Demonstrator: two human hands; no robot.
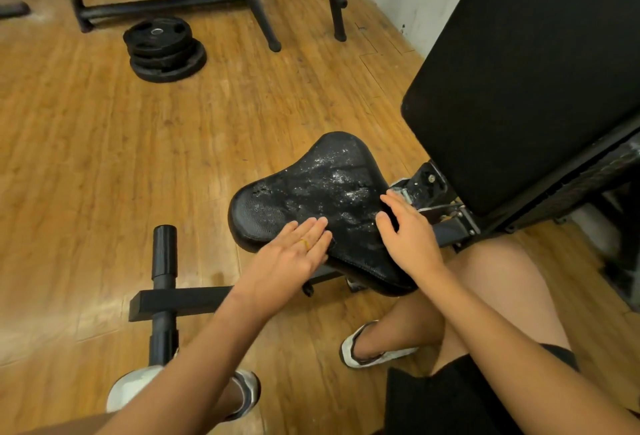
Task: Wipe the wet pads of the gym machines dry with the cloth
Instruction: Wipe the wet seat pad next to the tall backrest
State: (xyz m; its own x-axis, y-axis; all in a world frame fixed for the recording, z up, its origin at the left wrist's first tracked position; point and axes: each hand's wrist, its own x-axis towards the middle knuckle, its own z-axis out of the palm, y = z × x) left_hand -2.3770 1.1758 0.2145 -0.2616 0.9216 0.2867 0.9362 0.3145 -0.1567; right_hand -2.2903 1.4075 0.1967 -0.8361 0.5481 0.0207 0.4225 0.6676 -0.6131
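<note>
The left hand (pixel 291 251) lies flat on the near edge of the black, heart-shaped leather seat pad (pixel 311 188). Its grip is apart, with straight fingers close together and a thin yellow ring (pixel 304 244) on one of them. The right hand (pixel 408 237) rests on the right edge of the same pad, its grip also loose and the fingers relaxed. Between and beyond the hands the pad is covered with shining water drops. Just behind it the big black rectangular back pad (pixel 536 70) of the bench rises, tilted. The person crouches on the brown wooden floor (pixel 104 157) in white shoes (pixel 377 351). Farther away lies a stack of round black weight plates (pixel 164 50).
</note>
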